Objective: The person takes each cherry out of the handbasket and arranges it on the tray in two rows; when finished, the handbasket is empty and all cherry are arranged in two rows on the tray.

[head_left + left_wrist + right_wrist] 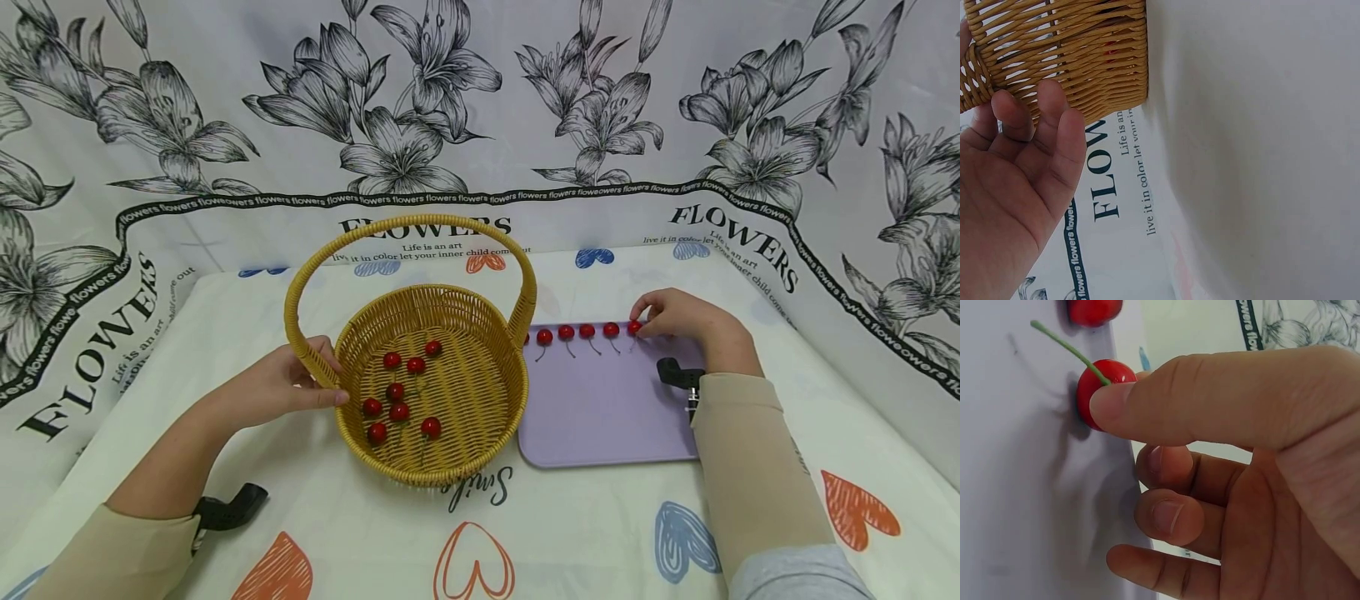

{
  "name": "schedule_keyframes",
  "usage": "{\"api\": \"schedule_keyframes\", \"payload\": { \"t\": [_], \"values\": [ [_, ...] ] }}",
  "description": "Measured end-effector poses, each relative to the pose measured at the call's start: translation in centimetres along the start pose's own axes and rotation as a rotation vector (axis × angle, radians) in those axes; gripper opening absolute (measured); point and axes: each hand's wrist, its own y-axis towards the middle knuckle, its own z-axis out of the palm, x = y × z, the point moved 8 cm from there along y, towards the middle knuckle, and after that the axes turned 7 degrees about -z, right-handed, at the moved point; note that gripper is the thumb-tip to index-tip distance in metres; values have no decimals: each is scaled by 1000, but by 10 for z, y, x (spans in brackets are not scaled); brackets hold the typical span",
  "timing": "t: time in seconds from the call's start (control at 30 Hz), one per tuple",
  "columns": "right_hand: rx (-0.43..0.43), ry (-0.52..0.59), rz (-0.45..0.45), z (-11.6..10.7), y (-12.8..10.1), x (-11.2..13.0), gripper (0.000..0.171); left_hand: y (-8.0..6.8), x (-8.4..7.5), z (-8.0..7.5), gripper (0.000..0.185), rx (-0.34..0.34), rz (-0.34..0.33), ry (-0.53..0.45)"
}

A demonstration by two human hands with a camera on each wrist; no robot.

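Observation:
A yellow wicker basket [491,417] with a tall arched handle stands in the middle, several red cherries [399,412] lying on its floor. My left hand [288,379] grips the basket at the foot of its handle on the left side; in the left wrist view the fingers [1063,134] curl against the weave. Over the far edge of a lilac tray [600,408], my right hand [686,321] pinches a cherry [1107,375] between thumb and forefinger, its green stem pointing away. That cherry is at the right end of a row of cherries [566,332] along the tray's far edge.
The basket's right rim overlaps the tray's left edge. A white cloth [585,533] printed with hearts covers the table, and a flower-printed cloth [480,100] hangs behind. Black wrist mounts [232,507] sit on both forearms.

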Motion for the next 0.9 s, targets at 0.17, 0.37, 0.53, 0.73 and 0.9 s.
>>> {"api": "schedule_keyframes", "payload": {
  "t": [0.17, 0.37, 0.53, 0.73, 0.9],
  "values": [
    [13, -4, 7, 1, 1, 2, 30, 0, 0, 0, 26, -1, -1, 5],
    [11, -6, 15, 2, 2, 3, 28, 0, 0, 0, 26, 1, 2, 9],
    [15, -2, 19, 2, 3, 3, 29, 1, 1, 0, 26, -2, 1, 17],
    [25, -11, 21, 2, 1, 2, 33, 1, 3, -1, 26, -4, -8, 22],
    [0, -20, -34, -6, -6, 13, 38, 1, 2, -1, 26, -3, -15, 21]
  ]
}}
